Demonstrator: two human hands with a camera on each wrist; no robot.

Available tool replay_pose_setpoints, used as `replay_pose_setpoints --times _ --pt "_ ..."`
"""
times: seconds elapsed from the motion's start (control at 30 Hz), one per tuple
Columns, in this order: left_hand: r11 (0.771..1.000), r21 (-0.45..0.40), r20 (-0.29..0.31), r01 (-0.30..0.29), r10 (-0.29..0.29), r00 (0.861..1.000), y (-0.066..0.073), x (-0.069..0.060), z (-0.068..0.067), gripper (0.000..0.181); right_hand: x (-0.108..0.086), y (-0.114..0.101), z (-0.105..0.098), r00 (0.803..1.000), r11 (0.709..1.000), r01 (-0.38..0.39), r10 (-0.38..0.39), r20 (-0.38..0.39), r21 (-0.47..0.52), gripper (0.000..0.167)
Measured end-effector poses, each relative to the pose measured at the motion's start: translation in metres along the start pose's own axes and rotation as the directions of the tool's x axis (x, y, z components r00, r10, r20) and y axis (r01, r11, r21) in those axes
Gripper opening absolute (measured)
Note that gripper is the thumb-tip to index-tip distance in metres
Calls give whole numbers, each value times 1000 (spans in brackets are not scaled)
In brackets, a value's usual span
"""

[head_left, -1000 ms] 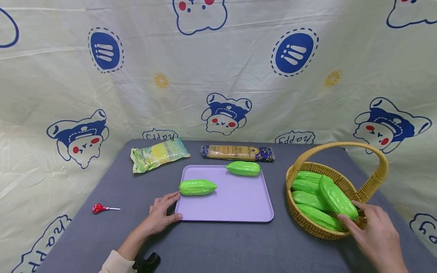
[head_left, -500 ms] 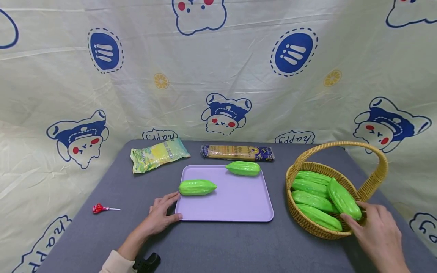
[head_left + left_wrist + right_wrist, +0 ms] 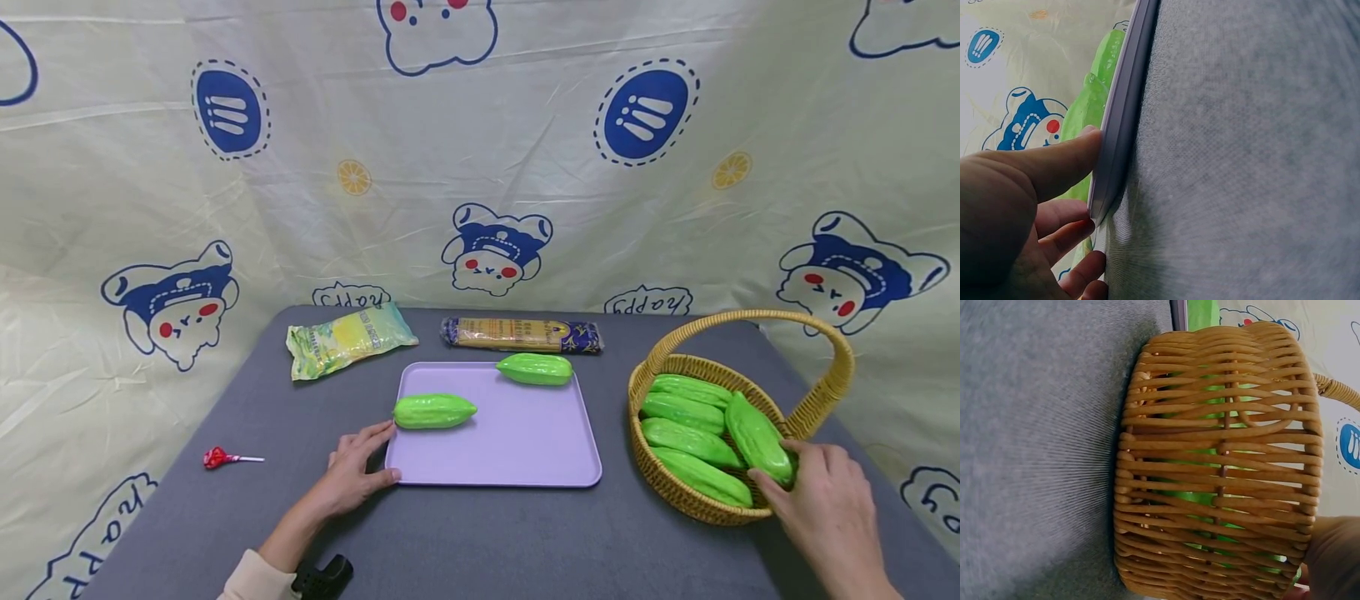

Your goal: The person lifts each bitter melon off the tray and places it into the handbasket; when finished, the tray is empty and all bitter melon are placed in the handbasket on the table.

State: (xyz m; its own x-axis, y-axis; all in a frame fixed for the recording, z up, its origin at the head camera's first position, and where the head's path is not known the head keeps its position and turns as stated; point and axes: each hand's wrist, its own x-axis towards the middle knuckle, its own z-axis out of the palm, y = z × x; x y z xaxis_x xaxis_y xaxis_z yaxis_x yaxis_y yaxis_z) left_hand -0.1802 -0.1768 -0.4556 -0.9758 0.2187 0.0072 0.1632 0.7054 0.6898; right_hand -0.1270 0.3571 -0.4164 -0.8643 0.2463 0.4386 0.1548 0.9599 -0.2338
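Gourds (image 3: 681,412) lie in two places: two on the tray (image 3: 510,450) and five in the basket, to the right of the tray. Of the tray's pair, one (image 3: 435,412) lies at its left edge, the other (image 3: 535,369) at its far right corner. In the basket (image 3: 701,510), four lie side by side, and a fifth (image 3: 759,437) slants along the side away from the tray. The right hand (image 3: 828,508) holds this fifth one by its near end, thumb on the side toward the tray, fingers on the other. From the right wrist, the woven wall hides most of that grip.

The left hand (image 3: 360,471) is spread fairly wide, thumb at the tray's near left corner, fingertips on its left edge just beside the gourd there.

Beyond the tray lies a long yellow and blue packet (image 3: 517,335); past its far left corner, a green and yellow bag (image 3: 352,342). Well left of the tray, a red lollipop (image 3: 216,457) lies on the table (image 3: 487,542).
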Motion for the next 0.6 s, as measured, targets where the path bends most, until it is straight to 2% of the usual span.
replay_pose_setpoints --times 0.3,0.6 --pt "1000 -2 4 16 -16 1000 -2 0 1 65 2 0 1 996 999 47 -49 79 18 56" --pt "1000 -3 -7 4 -4 1000 -1 1 2 65 2 -1 1 989 998 39 -45 139 43 58"
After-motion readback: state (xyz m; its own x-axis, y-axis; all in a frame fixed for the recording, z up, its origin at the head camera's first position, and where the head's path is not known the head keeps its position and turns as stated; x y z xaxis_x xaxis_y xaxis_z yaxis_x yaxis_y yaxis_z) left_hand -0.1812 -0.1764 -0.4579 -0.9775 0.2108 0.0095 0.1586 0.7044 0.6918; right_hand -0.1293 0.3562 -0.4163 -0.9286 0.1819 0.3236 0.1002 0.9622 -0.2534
